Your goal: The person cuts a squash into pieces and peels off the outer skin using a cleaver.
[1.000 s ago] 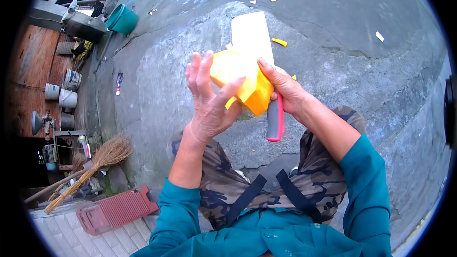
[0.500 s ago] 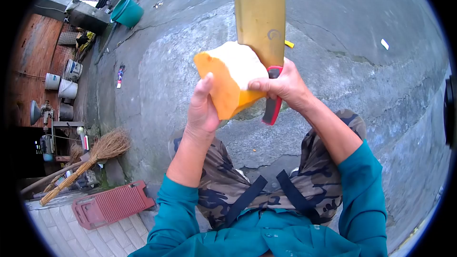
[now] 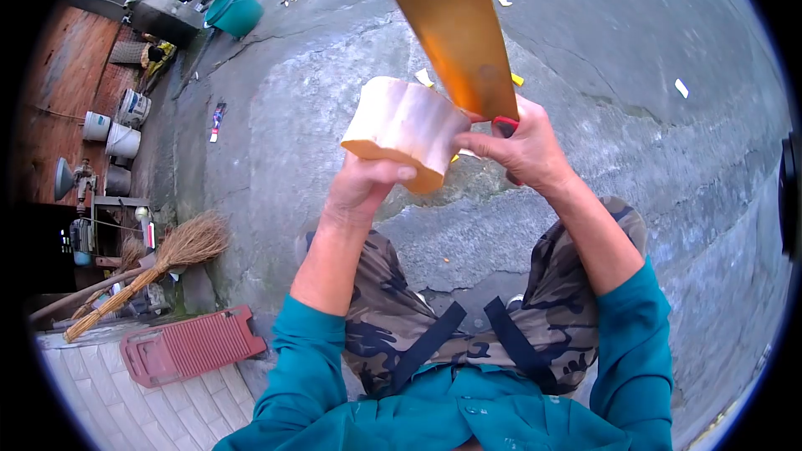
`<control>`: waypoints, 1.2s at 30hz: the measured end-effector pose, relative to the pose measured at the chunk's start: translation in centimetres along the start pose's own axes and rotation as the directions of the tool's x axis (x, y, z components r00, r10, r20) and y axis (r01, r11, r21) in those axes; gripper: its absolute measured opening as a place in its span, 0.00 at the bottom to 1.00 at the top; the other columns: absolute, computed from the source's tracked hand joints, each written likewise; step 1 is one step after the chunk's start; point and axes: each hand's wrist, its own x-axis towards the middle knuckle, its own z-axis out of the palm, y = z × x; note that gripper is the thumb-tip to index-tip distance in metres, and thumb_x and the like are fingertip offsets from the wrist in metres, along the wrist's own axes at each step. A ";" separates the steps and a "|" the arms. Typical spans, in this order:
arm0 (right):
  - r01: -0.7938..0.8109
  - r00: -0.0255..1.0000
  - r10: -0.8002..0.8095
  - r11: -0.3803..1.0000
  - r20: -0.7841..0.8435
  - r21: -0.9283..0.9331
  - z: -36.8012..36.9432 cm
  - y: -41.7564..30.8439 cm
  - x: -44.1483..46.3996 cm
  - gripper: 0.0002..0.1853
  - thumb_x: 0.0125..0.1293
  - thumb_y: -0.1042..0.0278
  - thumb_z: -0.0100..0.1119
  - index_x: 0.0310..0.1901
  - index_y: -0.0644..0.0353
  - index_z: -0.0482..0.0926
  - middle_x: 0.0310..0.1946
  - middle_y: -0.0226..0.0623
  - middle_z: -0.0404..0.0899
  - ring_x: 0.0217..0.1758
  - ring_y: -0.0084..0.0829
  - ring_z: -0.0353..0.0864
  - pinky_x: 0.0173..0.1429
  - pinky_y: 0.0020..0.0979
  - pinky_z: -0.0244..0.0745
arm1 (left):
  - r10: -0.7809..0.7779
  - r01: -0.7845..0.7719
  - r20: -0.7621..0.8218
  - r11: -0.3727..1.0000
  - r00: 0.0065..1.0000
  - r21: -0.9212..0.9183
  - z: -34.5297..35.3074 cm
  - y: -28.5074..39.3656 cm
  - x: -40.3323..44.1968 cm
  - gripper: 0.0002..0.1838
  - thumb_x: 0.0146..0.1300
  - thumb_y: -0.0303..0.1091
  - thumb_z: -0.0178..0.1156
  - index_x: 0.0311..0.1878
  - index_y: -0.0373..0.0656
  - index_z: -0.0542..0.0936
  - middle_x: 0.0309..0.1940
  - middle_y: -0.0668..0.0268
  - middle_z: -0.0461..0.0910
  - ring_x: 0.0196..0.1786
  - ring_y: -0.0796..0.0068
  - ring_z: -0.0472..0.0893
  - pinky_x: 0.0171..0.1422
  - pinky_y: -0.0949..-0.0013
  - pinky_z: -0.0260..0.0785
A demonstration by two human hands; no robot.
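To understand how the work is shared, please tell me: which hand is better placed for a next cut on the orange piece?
Probably the right: the right hand holds the cleaver, close beside the orange piece, while the left hand supports that piece.

No words, brands or numbers can be read; the print on the small packet (image 3: 218,122) and white bucket (image 3: 134,108) is too small.
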 end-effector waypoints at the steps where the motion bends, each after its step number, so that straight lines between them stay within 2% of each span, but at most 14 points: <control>1: -0.046 0.997 0.043 0.997 -0.061 -0.062 0.0 -0.2 0.0 0.22 0.57 0.66 0.70 0.52 0.64 0.78 0.39 0.39 0.82 0.43 0.24 0.81 0.47 0.29 0.76 | 0.025 -0.027 -0.031 0.998 0.999 -0.050 0.2 0.0 0.1 0.44 0.38 0.23 0.65 0.66 0.37 0.64 0.59 0.60 0.73 0.64 0.62 0.71 0.71 0.59 0.61; 2: -0.038 0.998 0.034 0.998 -0.059 -0.057 0.1 -0.7 -0.2 0.22 0.57 0.66 0.70 0.52 0.64 0.78 0.39 0.39 0.82 0.43 0.24 0.81 0.47 0.29 0.76 | 0.031 -0.033 -0.034 0.999 0.999 -0.042 0.4 0.0 0.2 0.44 0.38 0.23 0.65 0.66 0.37 0.64 0.59 0.60 0.73 0.64 0.62 0.71 0.71 0.59 0.61; 4: 0.043 0.990 -0.066 0.984 -0.125 -0.174 0.3 -1.8 -1.0 0.18 0.62 0.72 0.60 0.54 0.64 0.76 0.36 0.45 0.82 0.39 0.30 0.84 0.43 0.31 0.78 | 0.071 -0.098 -0.203 0.987 0.977 -0.124 0.8 0.0 0.3 0.43 0.37 0.22 0.65 0.65 0.37 0.66 0.59 0.61 0.73 0.65 0.62 0.70 0.72 0.59 0.59; 5: 0.398 0.890 -0.445 0.863 -0.097 -0.310 1.2 -1.0 -0.8 0.22 0.59 0.77 0.58 0.57 0.64 0.74 0.41 0.48 0.82 0.38 0.38 0.85 0.41 0.34 0.80 | 0.136 -0.141 -0.132 0.990 0.982 -0.029 0.1 -0.4 0.2 0.35 0.50 0.30 0.66 0.64 0.38 0.67 0.58 0.60 0.74 0.63 0.61 0.73 0.69 0.58 0.64; 6: 0.493 0.811 -0.583 0.721 -0.042 -0.487 1.7 -0.7 -1.0 0.26 0.54 0.79 0.59 0.58 0.62 0.73 0.43 0.49 0.81 0.38 0.43 0.85 0.40 0.36 0.80 | 0.167 -0.166 -0.091 0.986 0.982 0.021 -0.4 -0.8 0.3 0.34 0.51 0.31 0.65 0.63 0.39 0.67 0.58 0.60 0.74 0.62 0.61 0.73 0.69 0.58 0.64; 8: 0.506 0.807 -0.590 0.708 -0.018 -0.493 3.1 -1.0 -1.4 0.25 0.53 0.76 0.59 0.56 0.61 0.74 0.36 0.45 0.80 0.32 0.39 0.84 0.36 0.34 0.80 | 0.197 -0.194 -0.056 0.980 0.979 0.046 -0.9 -1.0 0.0 0.33 0.52 0.33 0.64 0.63 0.39 0.67 0.58 0.60 0.74 0.62 0.62 0.73 0.68 0.58 0.65; 9: 0.505 0.806 -0.591 0.708 -0.022 -0.494 3.3 -1.0 -1.6 0.25 0.53 0.76 0.59 0.56 0.61 0.74 0.36 0.45 0.80 0.32 0.39 0.84 0.36 0.34 0.80 | 0.202 -0.200 -0.044 0.978 0.978 0.052 -0.9 -1.0 -0.2 0.33 0.53 0.34 0.63 0.63 0.39 0.67 0.58 0.60 0.74 0.62 0.62 0.73 0.68 0.58 0.65; 11: 0.533 0.778 -0.623 0.590 0.079 -0.606 3.5 -1.0 -1.7 0.23 0.54 0.74 0.58 0.55 0.60 0.74 0.27 0.38 0.75 0.25 0.34 0.81 0.30 0.32 0.78 | 0.206 -0.204 -0.031 0.977 0.978 0.058 -0.8 -1.0 -0.3 0.32 0.54 0.36 0.62 0.63 0.39 0.68 0.58 0.60 0.74 0.61 0.62 0.74 0.67 0.58 0.66; 15: 0.565 0.719 -0.693 0.537 0.055 -0.627 3.6 -0.6 -1.6 0.21 0.55 0.73 0.57 0.53 0.61 0.74 0.25 0.35 0.73 0.20 0.30 0.78 0.23 0.30 0.74 | 0.224 -0.221 -0.020 0.972 0.974 0.085 -0.7 -1.5 -0.2 0.30 0.58 0.40 0.60 0.63 0.40 0.68 0.58 0.60 0.74 0.61 0.62 0.75 0.66 0.58 0.67; 21: 0.521 0.746 -0.661 0.497 0.086 -0.694 3.7 -1.0 -1.5 0.18 0.55 0.73 0.57 0.49 0.62 0.73 0.24 0.34 0.71 0.20 0.29 0.78 0.23 0.29 0.74 | 0.258 -0.255 -0.021 0.961 0.966 0.103 -1.1 -2.0 -0.1 0.29 0.62 0.46 0.56 0.63 0.41 0.68 0.57 0.60 0.74 0.59 0.63 0.76 0.64 0.58 0.69; 30: 0.444 0.817 -0.575 0.576 0.046 -0.687 3.8 -0.8 -1.2 0.11 0.56 0.74 0.58 0.40 0.59 0.69 0.24 0.35 0.71 0.21 0.33 0.80 0.22 0.31 0.73 | 0.433 -0.424 -0.051 0.897 0.900 0.126 -4.3 -4.6 0.9 0.29 0.69 0.55 0.51 0.63 0.42 0.69 0.57 0.59 0.75 0.58 0.64 0.77 0.62 0.58 0.71; 34: 0.425 0.834 -0.551 0.600 0.036 -0.677 3.3 0.3 -0.9 0.10 0.56 0.75 0.57 0.39 0.59 0.69 0.26 0.37 0.74 0.23 0.38 0.81 0.24 0.34 0.75 | 0.384 -0.372 -0.093 0.919 0.918 0.129 -3.2 -3.5 0.2 0.30 0.64 0.49 0.59 0.64 0.42 0.67 0.57 0.61 0.74 0.59 0.65 0.76 0.64 0.59 0.70; 36: 0.332 0.870 -0.488 0.685 -0.070 -0.648 2.5 1.7 0.3 0.11 0.56 0.75 0.57 0.40 0.59 0.69 0.28 0.40 0.76 0.26 0.42 0.82 0.28 0.37 0.77 | 0.364 -0.343 -0.122 0.925 0.923 0.162 0.9 -1.5 0.8 0.35 0.59 0.42 0.66 0.66 0.42 0.63 0.59 0.63 0.72 0.62 0.67 0.73 0.66 0.59 0.68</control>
